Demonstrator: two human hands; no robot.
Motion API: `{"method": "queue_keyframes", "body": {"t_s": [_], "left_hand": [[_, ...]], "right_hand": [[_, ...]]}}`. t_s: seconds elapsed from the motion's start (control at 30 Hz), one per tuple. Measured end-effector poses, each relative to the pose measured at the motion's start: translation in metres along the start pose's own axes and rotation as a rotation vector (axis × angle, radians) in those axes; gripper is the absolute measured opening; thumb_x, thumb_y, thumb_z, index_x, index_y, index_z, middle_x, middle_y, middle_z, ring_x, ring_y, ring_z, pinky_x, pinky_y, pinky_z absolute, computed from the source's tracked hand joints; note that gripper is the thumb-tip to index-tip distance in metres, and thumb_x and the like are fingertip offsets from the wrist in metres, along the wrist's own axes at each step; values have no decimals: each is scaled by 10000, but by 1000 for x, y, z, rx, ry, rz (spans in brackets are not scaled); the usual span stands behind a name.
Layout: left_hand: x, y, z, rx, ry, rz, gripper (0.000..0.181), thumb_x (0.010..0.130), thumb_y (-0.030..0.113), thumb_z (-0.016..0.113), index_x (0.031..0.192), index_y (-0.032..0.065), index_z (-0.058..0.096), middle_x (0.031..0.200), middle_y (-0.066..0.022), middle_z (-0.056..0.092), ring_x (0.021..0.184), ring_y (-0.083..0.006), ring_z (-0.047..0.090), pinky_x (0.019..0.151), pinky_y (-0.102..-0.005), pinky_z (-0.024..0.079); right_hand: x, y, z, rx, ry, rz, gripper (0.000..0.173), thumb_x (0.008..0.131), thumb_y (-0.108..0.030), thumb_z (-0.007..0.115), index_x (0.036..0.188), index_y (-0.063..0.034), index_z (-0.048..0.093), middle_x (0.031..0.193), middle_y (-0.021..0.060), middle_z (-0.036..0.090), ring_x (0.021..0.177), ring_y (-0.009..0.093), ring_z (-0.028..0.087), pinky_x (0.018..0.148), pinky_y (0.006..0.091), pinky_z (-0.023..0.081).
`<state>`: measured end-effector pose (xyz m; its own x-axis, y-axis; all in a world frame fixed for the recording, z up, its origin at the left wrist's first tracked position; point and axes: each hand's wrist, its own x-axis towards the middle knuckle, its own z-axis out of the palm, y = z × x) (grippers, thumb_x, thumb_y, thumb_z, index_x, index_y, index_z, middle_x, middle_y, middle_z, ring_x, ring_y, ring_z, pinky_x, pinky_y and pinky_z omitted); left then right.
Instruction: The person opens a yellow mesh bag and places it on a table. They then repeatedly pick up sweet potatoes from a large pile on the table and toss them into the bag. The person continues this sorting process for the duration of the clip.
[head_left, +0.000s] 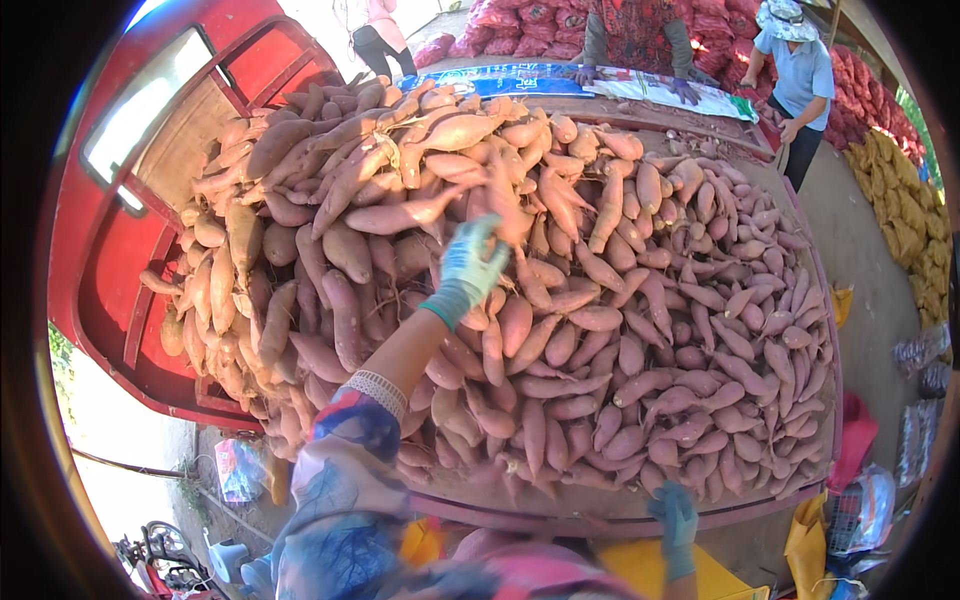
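Note:
A large heap of sweet potatoes (600, 318) covers the truck bed, longer ones at the left and smaller ones at the right. My left hand (472, 262), in a pale green knit glove, is over the middle of the heap. Its fingers close around the lower end of a motion-blurred sweet potato (507, 196). At the near rim of the bed (555, 521), my right hand (675, 514), also gloved, is beside the closest small sweet potatoes. Whether its fingers hold anything is not clear. Below it lies yellow material (667, 566), perhaps a sack.
The red truck cab (112, 315) borders the heap at left. Across the bed, a person with gloved hands (637, 37) leans on printed sheets (510, 81); another person in a hat (796, 82) stands at right. Red mesh sacks (855, 97) and yellow sacks (892, 202) are stacked beyond.

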<state>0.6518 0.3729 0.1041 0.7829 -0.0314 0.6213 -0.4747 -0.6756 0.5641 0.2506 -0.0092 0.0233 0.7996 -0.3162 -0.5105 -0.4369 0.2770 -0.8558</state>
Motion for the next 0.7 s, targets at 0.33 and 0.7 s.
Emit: {"method": "queue_keyframes", "body": {"t_s": [0.33,0.7], "left_hand": [[160,-67,-30,756,-116,-129,829,711,470,726,1420,187,403,1333,-206,489,1288,-382,444,1043,-525,361],[21,-3,9,257,-164,-202,763,703,535,777,1250,99,473,1071,-270,594,955,-456,613,816,-507,509]], "right_hand": [[-26,3,9,-71,54,13,445,972,-307,605,1282,9,556,1083,112,649,899,227,672,800,353,560],[72,-42,123,344,-256,-4,448,994,-322,548,1340,-40,505,1195,123,625,1022,260,640,922,388,523]]}}
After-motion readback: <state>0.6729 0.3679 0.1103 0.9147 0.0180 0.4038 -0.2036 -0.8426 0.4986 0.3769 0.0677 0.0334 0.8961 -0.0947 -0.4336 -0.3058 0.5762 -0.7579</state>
